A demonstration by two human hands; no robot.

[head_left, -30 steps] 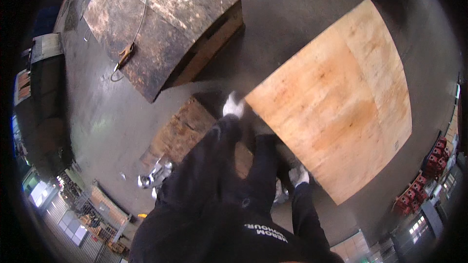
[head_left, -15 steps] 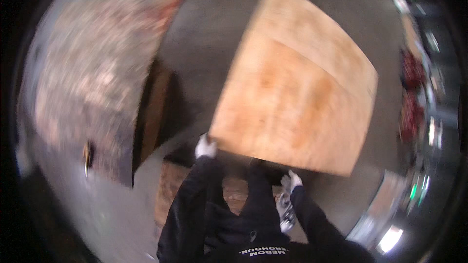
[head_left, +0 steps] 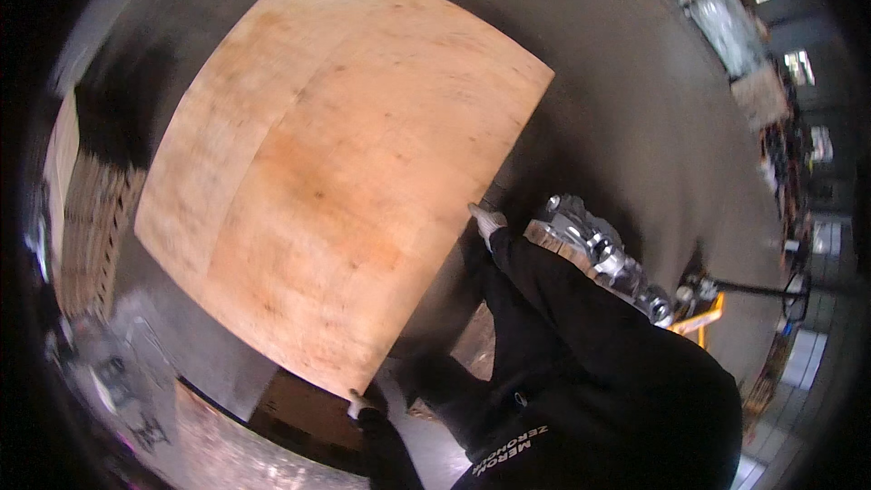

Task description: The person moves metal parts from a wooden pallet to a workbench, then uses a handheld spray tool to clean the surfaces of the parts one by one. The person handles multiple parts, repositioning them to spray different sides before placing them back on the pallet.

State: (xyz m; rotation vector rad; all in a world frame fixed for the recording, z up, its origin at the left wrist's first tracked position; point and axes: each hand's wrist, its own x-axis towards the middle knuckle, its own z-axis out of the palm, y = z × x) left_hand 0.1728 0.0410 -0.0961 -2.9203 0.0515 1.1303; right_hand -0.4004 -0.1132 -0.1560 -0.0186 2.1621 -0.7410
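Gloved fingers (head_left: 482, 215) grip a large wooden board (head_left: 336, 181).

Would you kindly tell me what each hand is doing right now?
Left hand: closed on the near corner of the wooden sheet.
Right hand: closed on the same sheet's near edge.

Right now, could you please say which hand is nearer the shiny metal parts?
Right. The right hand, at the edge of the wooden board, is closer to the metal parts; the left hand, at the board's lower corner, is farther away.
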